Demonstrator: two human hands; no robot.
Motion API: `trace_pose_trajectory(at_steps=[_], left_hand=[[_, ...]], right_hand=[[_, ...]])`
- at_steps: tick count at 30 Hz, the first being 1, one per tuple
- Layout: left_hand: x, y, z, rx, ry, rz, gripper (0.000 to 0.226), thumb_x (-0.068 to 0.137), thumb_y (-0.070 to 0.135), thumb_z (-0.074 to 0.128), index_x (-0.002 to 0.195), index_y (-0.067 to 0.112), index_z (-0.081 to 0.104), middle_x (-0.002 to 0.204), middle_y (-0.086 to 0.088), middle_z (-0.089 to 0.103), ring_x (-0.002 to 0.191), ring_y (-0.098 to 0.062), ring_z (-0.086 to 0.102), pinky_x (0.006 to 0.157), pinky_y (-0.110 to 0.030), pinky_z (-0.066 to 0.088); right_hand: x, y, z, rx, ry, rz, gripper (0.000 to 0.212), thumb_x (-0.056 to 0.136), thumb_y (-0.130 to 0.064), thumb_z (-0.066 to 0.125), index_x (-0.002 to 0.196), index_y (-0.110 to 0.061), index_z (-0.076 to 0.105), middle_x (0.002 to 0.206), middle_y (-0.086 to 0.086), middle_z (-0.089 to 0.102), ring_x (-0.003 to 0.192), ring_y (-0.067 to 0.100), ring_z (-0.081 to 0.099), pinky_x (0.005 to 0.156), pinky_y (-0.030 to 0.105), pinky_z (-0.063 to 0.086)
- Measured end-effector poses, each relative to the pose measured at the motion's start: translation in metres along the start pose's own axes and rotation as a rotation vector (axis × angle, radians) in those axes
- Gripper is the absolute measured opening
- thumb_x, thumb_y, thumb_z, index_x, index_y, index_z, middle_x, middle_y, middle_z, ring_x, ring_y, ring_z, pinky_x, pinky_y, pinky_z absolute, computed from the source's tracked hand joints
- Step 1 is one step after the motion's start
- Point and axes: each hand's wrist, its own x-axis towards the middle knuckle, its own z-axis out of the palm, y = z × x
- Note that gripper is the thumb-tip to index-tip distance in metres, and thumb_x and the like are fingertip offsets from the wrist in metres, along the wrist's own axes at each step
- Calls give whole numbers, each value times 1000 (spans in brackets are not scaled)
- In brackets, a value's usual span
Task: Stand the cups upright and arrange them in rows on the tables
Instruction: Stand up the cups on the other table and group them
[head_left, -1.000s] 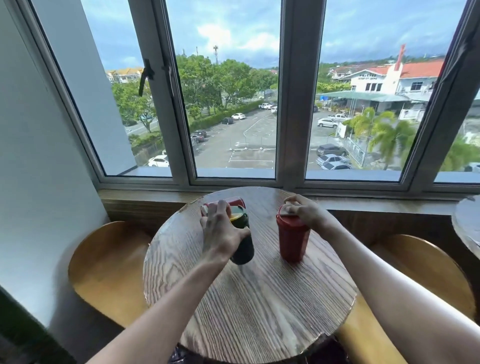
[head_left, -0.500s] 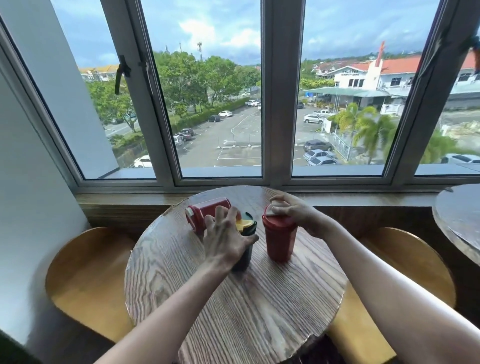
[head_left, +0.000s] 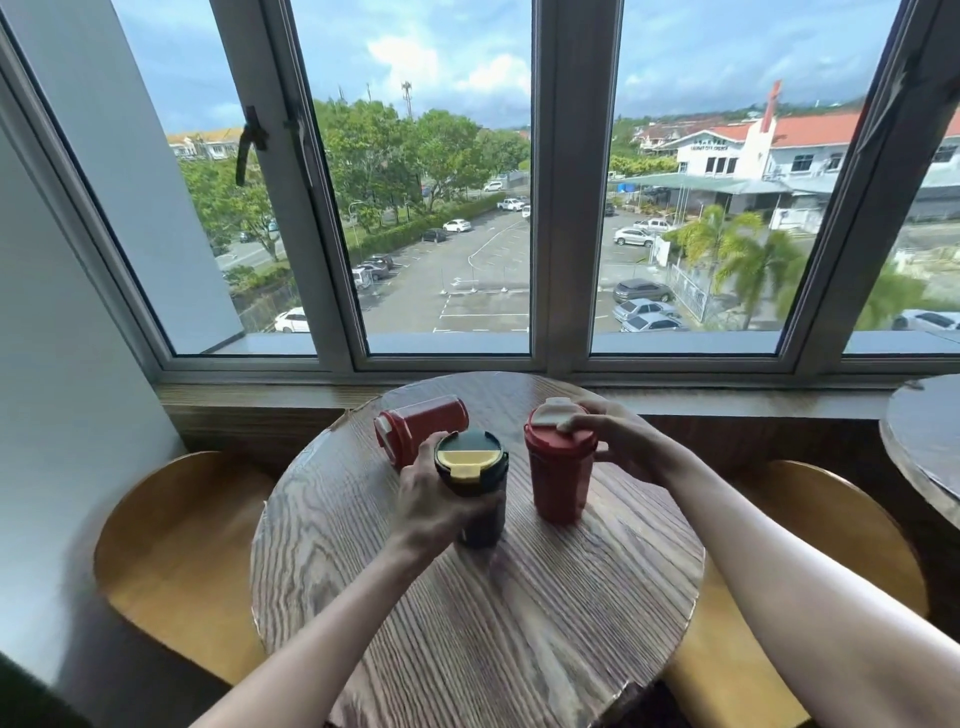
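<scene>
A round wooden table (head_left: 519, 613) holds three lidded cups. A dark green cup (head_left: 475, 483) with a yellow lid flap stands upright near the middle, and my left hand (head_left: 434, 499) wraps its left side. To its right stands a red cup (head_left: 560, 478), upright, with my right hand (head_left: 618, 441) resting on its lid and rim. A second red cup (head_left: 421, 426) lies on its side behind the green one, lid pointing left, touched by neither hand.
Curved wooden seats stand at the left (head_left: 171, 551) and right (head_left: 841, 540) of the table. A window sill (head_left: 260, 395) and large windows run behind. The edge of another round table (head_left: 924, 441) shows at the far right.
The green cup has gone from tilted to upright under my left hand, which slid from its top to its side. The right hand stays on the standing red cup's lid.
</scene>
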Motion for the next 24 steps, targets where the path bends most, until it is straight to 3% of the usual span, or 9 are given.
trace_pose_trajectory(at_steps=[6, 10, 14, 20, 24], left_hand=[[-6, 4, 9, 37, 8, 62, 115, 40, 67, 81, 139, 21, 44, 126, 1, 62, 117, -22, 56, 98, -43, 50], [-4, 5, 11, 18, 5, 63, 114, 41, 61, 83, 140, 20, 44, 127, -1, 59, 119, -22, 52, 101, -41, 47], [-3, -2, 11, -8, 8, 65, 112, 41, 61, 85, 138, 22, 45, 125, 2, 60, 117, -20, 55, 99, -45, 49], [-2, -9, 13, -19, 6, 85, 108, 42, 60, 85, 136, 27, 44, 125, 10, 57, 117, -15, 50, 101, -42, 47], [0, -13, 13, -23, 5, 92, 109, 43, 60, 86, 138, 27, 43, 127, 10, 57, 118, -14, 50, 101, -40, 47]], right_hand=[[21, -17, 21, 31, 46, -78, 31, 80, -19, 68, 109, -29, 73, 106, -3, 74, 100, 13, 63, 82, 29, 48], [37, -23, 34, 0, 79, -68, 36, 80, -17, 70, 115, -10, 66, 101, 7, 67, 97, 18, 60, 84, 33, 47], [43, -19, 40, -41, 50, -48, 35, 80, -18, 70, 112, -6, 64, 99, 8, 64, 93, 18, 60, 90, 39, 49], [43, -15, 43, 3, 48, 16, 19, 81, -12, 68, 98, -19, 67, 90, 2, 63, 84, 17, 57, 78, 33, 46], [43, -15, 41, 4, 28, 29, 30, 81, -11, 69, 110, -12, 64, 96, 5, 63, 88, 17, 58, 77, 31, 47]])
